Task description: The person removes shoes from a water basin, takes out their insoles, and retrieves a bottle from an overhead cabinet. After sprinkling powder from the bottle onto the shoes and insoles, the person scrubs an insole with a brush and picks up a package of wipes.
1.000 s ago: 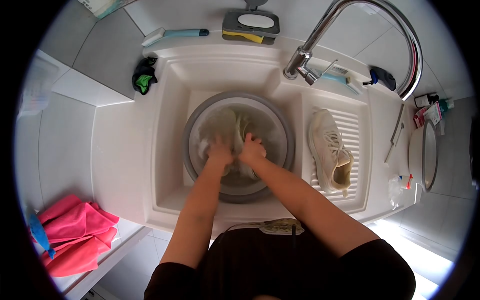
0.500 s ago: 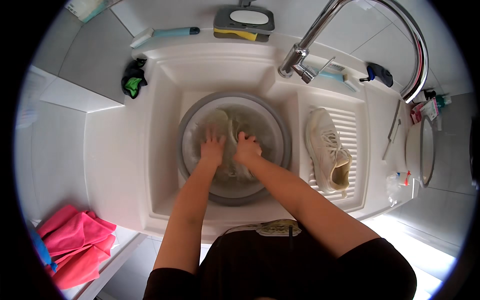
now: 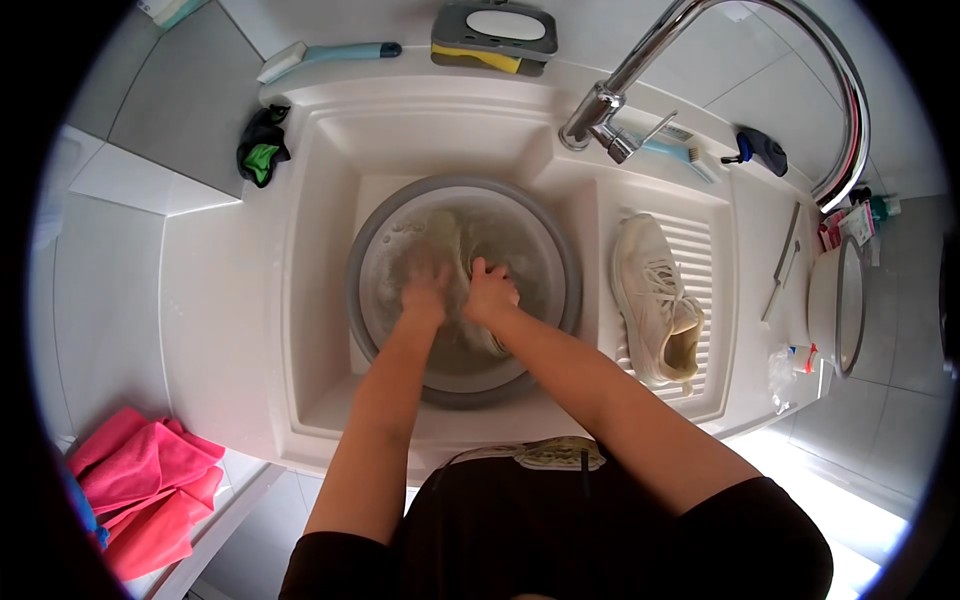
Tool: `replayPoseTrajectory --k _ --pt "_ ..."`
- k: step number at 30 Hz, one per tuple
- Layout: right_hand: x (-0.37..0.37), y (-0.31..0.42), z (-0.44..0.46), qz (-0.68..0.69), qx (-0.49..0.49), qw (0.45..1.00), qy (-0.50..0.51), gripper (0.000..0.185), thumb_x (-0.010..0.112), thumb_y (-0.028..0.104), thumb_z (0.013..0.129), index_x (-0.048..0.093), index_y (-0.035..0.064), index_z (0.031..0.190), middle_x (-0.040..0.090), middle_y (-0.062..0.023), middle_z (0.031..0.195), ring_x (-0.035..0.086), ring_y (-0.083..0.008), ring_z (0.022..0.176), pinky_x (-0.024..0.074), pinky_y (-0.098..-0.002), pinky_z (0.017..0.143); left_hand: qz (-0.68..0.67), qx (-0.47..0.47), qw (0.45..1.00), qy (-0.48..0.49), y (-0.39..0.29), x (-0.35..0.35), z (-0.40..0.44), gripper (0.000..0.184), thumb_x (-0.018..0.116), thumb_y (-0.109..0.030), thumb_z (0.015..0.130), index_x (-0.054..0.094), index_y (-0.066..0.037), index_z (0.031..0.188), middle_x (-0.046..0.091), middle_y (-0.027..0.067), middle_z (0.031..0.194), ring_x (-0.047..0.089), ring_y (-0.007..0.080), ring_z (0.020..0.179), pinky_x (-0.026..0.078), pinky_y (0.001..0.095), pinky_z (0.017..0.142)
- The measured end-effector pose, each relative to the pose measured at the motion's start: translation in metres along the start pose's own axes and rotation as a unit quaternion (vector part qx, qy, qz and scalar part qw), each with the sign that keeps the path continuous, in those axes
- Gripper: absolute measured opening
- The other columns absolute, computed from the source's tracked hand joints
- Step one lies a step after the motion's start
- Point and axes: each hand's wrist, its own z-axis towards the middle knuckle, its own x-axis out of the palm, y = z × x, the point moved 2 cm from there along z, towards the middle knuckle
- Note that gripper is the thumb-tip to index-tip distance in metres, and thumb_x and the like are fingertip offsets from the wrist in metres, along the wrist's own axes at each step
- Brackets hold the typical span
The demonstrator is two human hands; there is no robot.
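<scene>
A round grey-rimmed basin (image 3: 362,225) of cloudy water sits in the white sink. In it lies a pale shoe (image 3: 492,343), mostly under the water and blurred by it. My right hand (image 3: 492,293) is closed around the shoe's side, thumb and fingers bent. To its left, my left hand (image 3: 427,293) is partly underwater beside the shoe, fingers stretched out and smeared; whether it touches the shoe I cannot tell. Another white lace-up sneaker (image 3: 650,290) rests on the ribbed drainboard at the right.
A chrome faucet (image 3: 612,110) arches over the back right. Along the back ledge are a blue-handled brush (image 3: 340,52), a soap holder (image 3: 460,35) with a yellow sponge, and another brush (image 3: 670,150). Pink cloths (image 3: 150,465) lie lower left; a second basin (image 3: 838,310) leans at right.
My left hand's fingers look more blurred and sunk in the water. My right hand keeps its grip on the shoe. Bubbles now show at the basin's upper left, and the view has shifted slightly.
</scene>
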Motion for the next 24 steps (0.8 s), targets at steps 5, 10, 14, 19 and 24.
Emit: replayPoseTrajectory --k 5,10,14,19,24 --pt "0.0 -0.001 0.003 0.002 -0.005 1.0 0.006 0.068 0.075 0.023 0.072 0.029 0.0081 0.12 0.04 -0.0296 0.123 0.053 -0.0449 0.108 0.0507 -0.0479 0.086 0.031 -0.014 0.997 0.067 -0.012 -0.029 -0.008 0.096 0.079 -0.011 0.066 0.026 -0.021 0.146 0.01 0.0188 0.156 0.015 0.0374 0.144 0.044 0.0428 0.102" --pt "0.003 -0.003 0.004 0.006 -0.008 1.0 0.004 0.069 0.075 0.023 0.072 0.029 0.0081 0.12 0.04 -0.0296 0.123 0.053 -0.0451 0.109 0.0506 -0.048 0.086 0.0 -0.018 0.999 0.035 -0.005 -0.004 0.005 0.089 0.077 -0.007 0.067 0.032 -0.02 0.143 0.012 0.0174 0.156 0.014 0.0375 0.144 0.041 0.0467 0.104" --pt "0.006 -0.004 0.004 0.008 -0.012 1.0 -0.019 0.068 0.074 0.022 0.072 0.029 0.0088 0.121 0.039 -0.0295 0.123 0.052 -0.0455 0.11 0.0504 -0.0481 0.086 -0.04 -0.012 0.997 -0.057 -0.001 0.014 0.009 0.074 0.072 -0.008 0.071 0.041 -0.022 0.137 0.009 0.0129 0.157 0.013 0.0383 0.143 0.038 0.0566 0.103" --pt "-0.001 -0.002 -0.004 0.023 -0.01 1.0 0.006 0.068 0.073 0.022 0.076 0.027 0.0102 0.125 0.035 -0.0288 0.128 0.047 -0.0453 0.115 0.0501 -0.0491 0.087 -0.05 -0.015 0.992 -0.112 -0.001 0.013 -0.004 0.07 0.07 -0.008 0.071 0.045 -0.021 0.135 0.008 0.0125 0.157 0.012 0.0392 0.143 0.035 0.0605 0.103" --pt "-0.003 -0.019 -0.016 0.093 -0.02 0.995 -0.042 0.082 0.076 0.03 0.07 0.024 0.0113 0.13 0.039 -0.0295 0.128 0.05 -0.0461 0.114 0.0483 -0.0494 0.089 -0.197 -0.099 0.967 -0.129 -0.014 -0.018 -0.037 0.071 0.068 -0.002 0.068 0.051 -0.019 0.135 0.028 0.0166 0.151 0.029 0.0412 0.137 0.037 0.0486 0.107"
